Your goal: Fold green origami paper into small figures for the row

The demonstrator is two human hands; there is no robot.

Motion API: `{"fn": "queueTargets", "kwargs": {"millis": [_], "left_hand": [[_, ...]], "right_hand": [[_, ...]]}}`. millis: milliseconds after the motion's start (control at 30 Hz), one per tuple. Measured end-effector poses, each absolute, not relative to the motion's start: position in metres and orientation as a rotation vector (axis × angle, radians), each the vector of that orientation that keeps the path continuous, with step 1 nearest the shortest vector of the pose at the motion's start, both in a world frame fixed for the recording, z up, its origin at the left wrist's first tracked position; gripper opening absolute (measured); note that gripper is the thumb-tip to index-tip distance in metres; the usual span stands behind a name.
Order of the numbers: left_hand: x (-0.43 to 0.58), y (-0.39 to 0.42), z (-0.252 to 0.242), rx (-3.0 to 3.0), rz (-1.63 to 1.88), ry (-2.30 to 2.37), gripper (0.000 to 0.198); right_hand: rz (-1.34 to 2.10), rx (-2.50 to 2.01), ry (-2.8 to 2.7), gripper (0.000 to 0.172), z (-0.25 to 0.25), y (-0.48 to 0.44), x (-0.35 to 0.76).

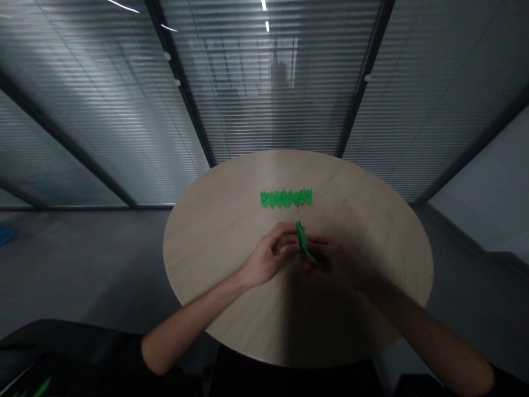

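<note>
Over the middle of the table, my left hand (268,255) and my right hand (333,258) meet around a thin, flat green piece that looks like folded paper (303,243). Seen nearly edge-on, it stands tilted between them. The fingertips of my left hand pinch it from the left. My right hand, deep in shadow, closes on it from the right; some of its fingers are hidden. Just beyond my hands lies a row of several small green pieces with pointed tips (286,198), side by side and close together.
The round wooden table (198,237) carries a dark shadow on its near right part. Behind it stand glass panels with blinds (285,121) and dark frames. Part of a dark chair (61,342) shows at the lower left. A blue thing (6,236) lies at the far left.
</note>
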State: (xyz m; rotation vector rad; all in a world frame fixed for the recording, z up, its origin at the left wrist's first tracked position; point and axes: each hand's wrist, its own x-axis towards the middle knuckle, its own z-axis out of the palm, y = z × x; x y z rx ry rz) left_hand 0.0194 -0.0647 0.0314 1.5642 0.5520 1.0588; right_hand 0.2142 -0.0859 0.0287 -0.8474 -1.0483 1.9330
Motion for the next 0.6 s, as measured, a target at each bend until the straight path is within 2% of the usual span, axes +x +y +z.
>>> {"fn": "queueTargets", "kwargs": {"millis": [167, 367, 467, 600], "left_hand": [[0.018, -0.063, 0.032, 1.473, 0.955, 0.507, 0.021], [0.015, -0.058, 0.026, 1.536, 1.041, 0.723, 0.019], [0.016, -0.057, 0.024, 1.586, 1.077, 0.789, 0.017], [0.016, -0.060, 0.021, 1.679, 1.132, 0.824, 0.029]], "right_hand": [[1.942, -0.881, -1.115, 0.026, 0.023, -0.085, 0.210], [1.329, -1.100, -1.373, 0.030, 0.023, -0.079, 0.208], [1.258, -1.100, -1.437, 0.036, 0.022, -0.079, 0.209], [1.251, -1.110, -1.549, 0.030, 0.020, -0.082, 0.209]]}}
